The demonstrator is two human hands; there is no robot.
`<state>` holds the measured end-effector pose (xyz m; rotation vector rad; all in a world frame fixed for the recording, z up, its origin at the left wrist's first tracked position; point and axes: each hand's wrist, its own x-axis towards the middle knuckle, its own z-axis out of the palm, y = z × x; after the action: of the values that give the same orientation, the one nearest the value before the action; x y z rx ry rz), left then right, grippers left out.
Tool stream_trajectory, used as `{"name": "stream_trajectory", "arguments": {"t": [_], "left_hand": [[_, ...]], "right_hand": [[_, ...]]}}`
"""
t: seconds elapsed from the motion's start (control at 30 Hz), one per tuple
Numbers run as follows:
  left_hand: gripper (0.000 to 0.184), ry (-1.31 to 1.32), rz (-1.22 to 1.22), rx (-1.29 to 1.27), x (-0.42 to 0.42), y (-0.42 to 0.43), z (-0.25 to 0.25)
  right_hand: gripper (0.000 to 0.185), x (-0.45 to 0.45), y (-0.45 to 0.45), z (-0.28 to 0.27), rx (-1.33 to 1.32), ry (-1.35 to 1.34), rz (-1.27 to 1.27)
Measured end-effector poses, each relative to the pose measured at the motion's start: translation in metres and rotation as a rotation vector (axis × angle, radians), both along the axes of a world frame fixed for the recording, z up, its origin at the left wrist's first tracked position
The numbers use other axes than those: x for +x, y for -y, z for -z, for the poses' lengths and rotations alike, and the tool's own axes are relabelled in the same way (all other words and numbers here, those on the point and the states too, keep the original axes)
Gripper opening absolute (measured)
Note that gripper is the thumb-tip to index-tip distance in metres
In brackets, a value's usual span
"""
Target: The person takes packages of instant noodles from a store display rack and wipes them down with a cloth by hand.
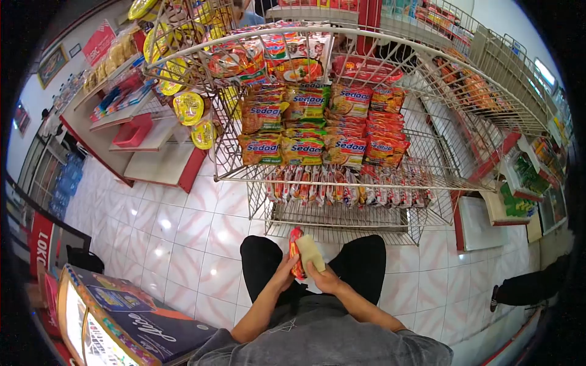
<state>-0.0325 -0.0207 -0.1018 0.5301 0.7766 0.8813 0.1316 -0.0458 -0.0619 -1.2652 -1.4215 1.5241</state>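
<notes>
My left hand (284,273) is closed around a red and orange instant noodle packet (295,249), which I hold upright above my lap. Pressed close beside the packet is a pale yellow folded cloth (311,252), gripped in my right hand (325,279). Facing me, a wire rack (256,213) carries Sedaap noodle packets (304,148) stacked in several columns. Below them, more packets (342,186) stand on edge in a tight row on a lower tier.
Yellow-lidded noodle cups (188,108) hang at the rack's left side. Further left stands a shelf unit with a pink basket (133,131). A dark blue box (137,314) is near my left elbow. At the right, a person's dark-clothed leg (525,288) is visible.
</notes>
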Motion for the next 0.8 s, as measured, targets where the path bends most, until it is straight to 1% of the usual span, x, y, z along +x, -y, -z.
{"name": "stream_trajectory", "arguments": {"t": [0.03, 0.1, 0.13, 0.17, 0.23, 0.33, 0.37, 0.43, 0.47, 0.5, 0.53, 0.57, 0.67, 0.73, 0.8], "left_hand": [[0.063, 0.034, 0.056, 0.01, -0.006, -0.001, 0.001], [0.061, 0.1, 0.168, 0.018, -0.015, -0.004, 0.001], [0.06, 0.101, 0.04, 0.03, -0.005, -0.001, -0.029], [0.06, 0.136, -0.005, 0.015, -0.005, -0.003, -0.034], [0.058, 0.174, -0.085, -0.014, 0.0, -0.006, -0.048], [0.055, 0.014, -0.024, -0.002, 0.004, -0.017, -0.024], [0.039, -0.057, -0.066, -0.017, 0.008, -0.017, -0.017], [0.039, 0.008, -0.021, 0.012, 0.014, -0.012, -0.028], [0.039, 0.039, 0.003, 0.028, 0.015, -0.01, -0.032], [0.042, 0.028, 0.025, 0.008, 0.013, -0.01, -0.023], [0.043, 0.044, 0.059, 0.011, 0.012, -0.01, -0.03], [0.044, 0.059, 0.092, 0.013, 0.01, -0.01, -0.039], [0.045, 0.043, 0.12, 0.025, 0.012, -0.009, -0.046], [0.045, 0.002, 0.164, 0.044, 0.013, -0.011, -0.042], [0.046, -0.002, 0.153, 0.019, 0.017, -0.01, -0.04]], "right_hand": [[0.045, 0.0, -0.004, -0.006, 0.044, 0.051, 0.012], [0.043, 0.005, -0.012, 0.002, 0.049, 0.117, 0.052], [0.043, 0.006, -0.015, 0.007, 0.046, 0.149, 0.073], [0.042, 0.006, -0.016, 0.011, 0.101, 0.13, 0.106], [0.041, 0.006, -0.011, 0.0, 0.159, 0.11, 0.116], [0.038, 0.004, -0.007, -0.02, 0.239, 0.073, 0.083], [0.04, 0.006, -0.007, -0.025, 0.202, 0.069, 0.029], [0.047, 0.007, -0.009, -0.031, 0.194, 0.01, 0.021], [0.047, 0.009, -0.012, -0.027, 0.274, 0.059, 0.082], [0.047, 0.011, -0.016, -0.018, 0.352, 0.107, 0.144], [0.047, 0.012, -0.018, -0.009, 0.428, 0.155, 0.206], [0.048, 0.015, -0.02, -0.003, 0.343, 0.148, 0.25], [0.046, 0.029, -0.028, -0.007, 0.279, 0.19, 0.2], [0.041, 0.026, -0.028, -0.02, 0.328, 0.124, 0.215], [0.035, 0.02, -0.024, -0.033, 0.342, 0.031, 0.225]]}}
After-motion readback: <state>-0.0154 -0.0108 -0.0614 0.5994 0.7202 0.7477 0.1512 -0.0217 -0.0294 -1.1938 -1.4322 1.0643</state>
